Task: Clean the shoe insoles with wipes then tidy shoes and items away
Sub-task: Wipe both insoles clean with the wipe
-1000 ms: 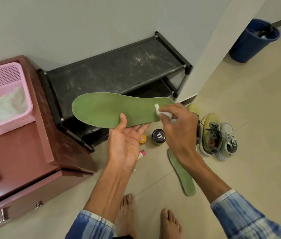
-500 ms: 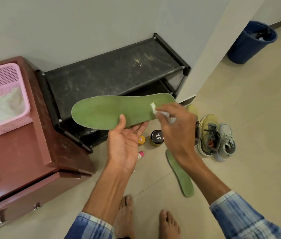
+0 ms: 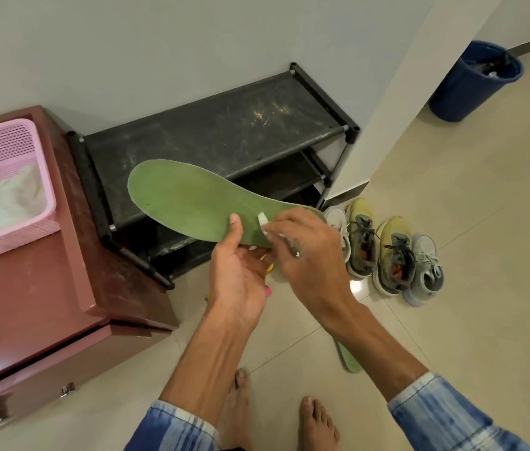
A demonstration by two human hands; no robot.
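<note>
Insole [image 3: 192, 200] has tilted since a second ago. Its long axis now runs upper left to lower right, with the broad toe end pointing up-left over the shoe rack [image 3: 224, 135]. The wipe [image 3: 262, 222] has slid in from the heel tip, so I judge wiping is ongoing. Left hand [image 3: 237, 278] grips the insole edge, thumb on top. Right hand [image 3: 306, 252] pinches the wipe.

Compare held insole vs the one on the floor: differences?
The held insole is off the ground, gripped by the left hand; the floor insole lies flat on the tiles.
The right hand pinches a wipe against the held insole; nothing touches the floor insole.
The held insole shows almost whole; the right forearm hides most of the floor insole.
Both are green.
</note>
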